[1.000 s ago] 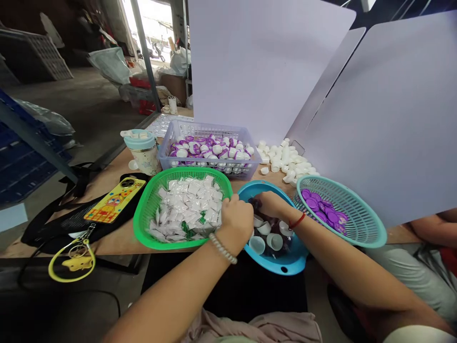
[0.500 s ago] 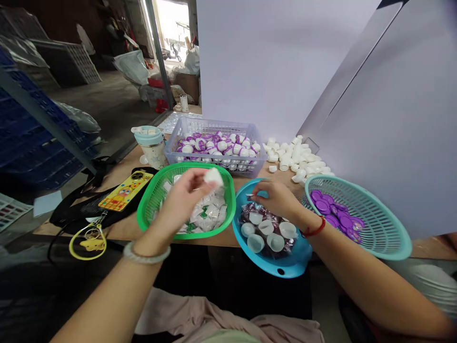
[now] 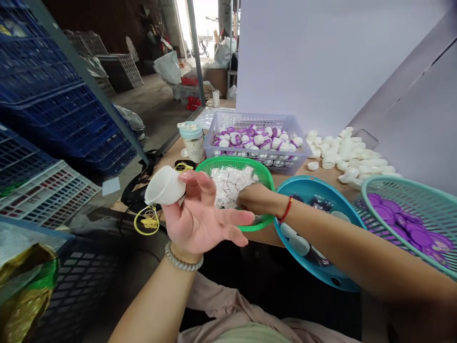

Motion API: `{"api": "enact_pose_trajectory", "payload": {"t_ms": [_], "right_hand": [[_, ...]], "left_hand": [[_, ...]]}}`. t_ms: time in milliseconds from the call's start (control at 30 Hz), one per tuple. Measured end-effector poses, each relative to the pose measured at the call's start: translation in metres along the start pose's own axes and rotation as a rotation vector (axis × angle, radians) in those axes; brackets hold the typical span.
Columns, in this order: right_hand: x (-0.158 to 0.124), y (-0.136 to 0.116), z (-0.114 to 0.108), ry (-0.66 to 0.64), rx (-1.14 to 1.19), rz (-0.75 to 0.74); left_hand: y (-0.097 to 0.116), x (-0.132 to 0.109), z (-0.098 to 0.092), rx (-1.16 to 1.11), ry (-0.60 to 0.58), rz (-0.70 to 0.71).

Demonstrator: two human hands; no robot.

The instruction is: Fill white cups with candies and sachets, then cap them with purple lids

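Observation:
My left hand [image 3: 200, 216] is raised palm up in front of me and pinches a small white plastic cup [image 3: 165, 186] between thumb and forefinger, the other fingers spread. My right hand [image 3: 255, 199] reaches across into the green basket [image 3: 250, 164] of white sachets [image 3: 230, 183]; its fingers are hidden behind the left hand. A red cord circles the right wrist. Under my right forearm sits the blue bowl [image 3: 314, 186] holding white cups and dark packets.
A lilac crate [image 3: 257, 143] of purple-and-white capsules stands behind the green basket, with a lidded cup [image 3: 193, 141] to its left. Loose white cups [image 3: 342, 155] lie at the back right. A teal basket [image 3: 410, 214] of purple lids is at right. Blue crates stack at left.
My left hand lifted the white cup up and leftward, away from the green basket. My right hand left the blue bowl and crossed into the green basket. The view swung left.

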State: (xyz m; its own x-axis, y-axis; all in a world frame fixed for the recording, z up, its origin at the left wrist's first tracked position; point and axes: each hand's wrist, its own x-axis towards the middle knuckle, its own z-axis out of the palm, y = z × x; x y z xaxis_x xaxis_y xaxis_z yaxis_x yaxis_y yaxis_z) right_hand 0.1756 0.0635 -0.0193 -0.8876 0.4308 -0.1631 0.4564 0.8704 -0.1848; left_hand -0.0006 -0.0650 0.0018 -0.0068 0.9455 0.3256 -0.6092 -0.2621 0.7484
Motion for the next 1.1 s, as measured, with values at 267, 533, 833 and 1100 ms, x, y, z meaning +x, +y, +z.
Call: {"api": "enact_pose_trajectory", "payload": {"t_ms": [267, 533, 833, 1100], "right_hand": [[-0.056, -0.012, -0.053, 0.702, 0.326, 0.116], [-0.073, -0.074, -0.059, 1.257, 0.685, -0.098], [-0.106, -0.074, -0.065, 0.855, 0.42, 0.012], [-0.126, -0.06, -0.055, 0.838, 0.713, 0.149]], "left_hand": [[0.001, 0.01, -0.001, 0.127, -0.039, -0.033], [-0.018, 0.004, 0.021, 0.17, -0.107, -0.131], [-0.013, -0.002, 0.047, 0.31, 0.013, -0.064], [-0.024, 0.0, 0.057, 0.676, 0.039, 0.134]]}}
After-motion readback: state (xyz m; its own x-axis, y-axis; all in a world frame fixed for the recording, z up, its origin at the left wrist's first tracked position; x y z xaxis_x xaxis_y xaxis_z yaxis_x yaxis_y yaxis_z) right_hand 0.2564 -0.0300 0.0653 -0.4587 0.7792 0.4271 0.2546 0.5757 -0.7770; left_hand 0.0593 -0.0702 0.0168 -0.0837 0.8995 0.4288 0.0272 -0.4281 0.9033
